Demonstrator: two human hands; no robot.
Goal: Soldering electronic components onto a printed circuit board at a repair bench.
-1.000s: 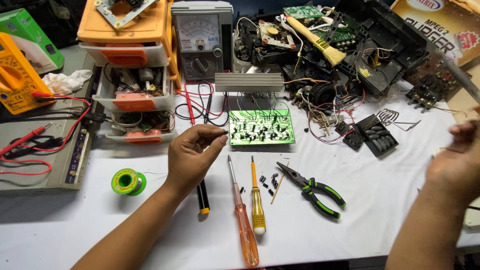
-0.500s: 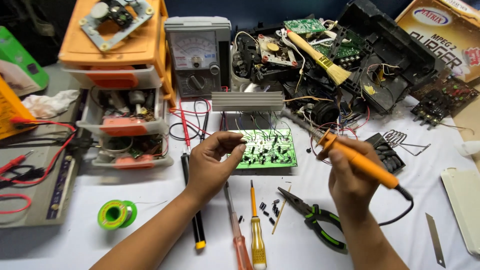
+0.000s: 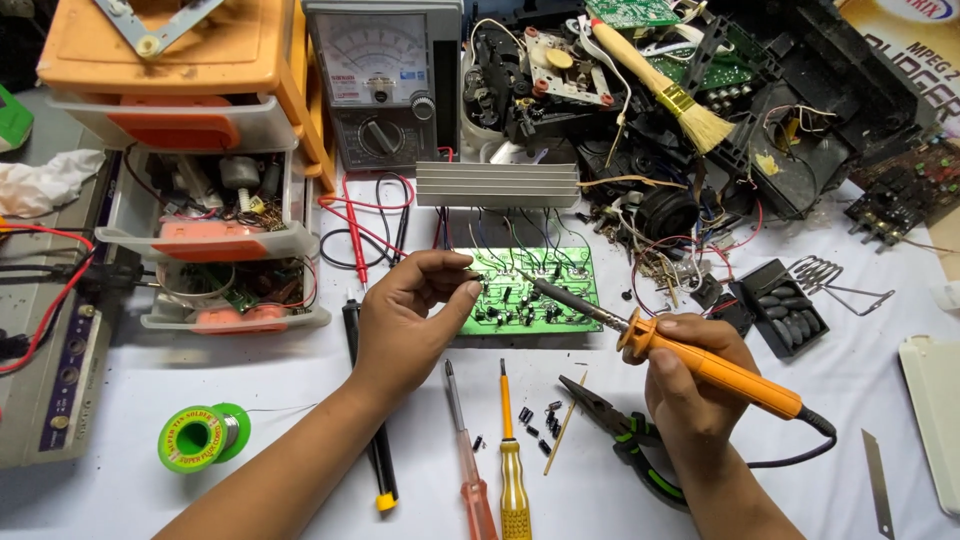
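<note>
1. Your right hand (image 3: pixel 690 385) is wrapped around the orange handle of a soldering iron (image 3: pixel 700 362), and its metal tip reaches up and left onto the green circuit board (image 3: pixel 545 295).
2. Your left hand (image 3: pixel 405 320) hovers at the board's left edge with thumb and forefinger pinched together (whatever sits between them is too small to make out).
3. The circuit board lies flat on the white surface (image 3: pixel 250 365) in the middle of the view, with wires running from its far edge up to a ribbed grey heat sink (image 3: pixel 497 184).
4. Just in front of the board lie two screwdrivers: a clear red-handled one (image 3: pixel 470 470) and a yellow-handled one (image 3: pixel 512 470), side by side, with small black components (image 3: pixel 540 420) scattered beside them.
5. Green-and-black pliers (image 3: pixel 625 435) lie partly under your right wrist.
6. A green spool of solder (image 3: pixel 200 437) sits near the surface's front left, well apart from the board.
7. A black pen-like tool with a yellow tip (image 3: pixel 372 440) runs under your left forearm.
8. Behind the board stands an analogue multimeter (image 3: pixel 382 85), its red and black leads (image 3: pixel 360 225) coiled below it.
9. To the left, an orange-and-clear drawer cabinet (image 3: pixel 190 170) holds loose parts.
10. At the far right back, a brush (image 3: pixel 660 85) lies across a heap of dismantled electronics (image 3: pixel 760 120).
</note>
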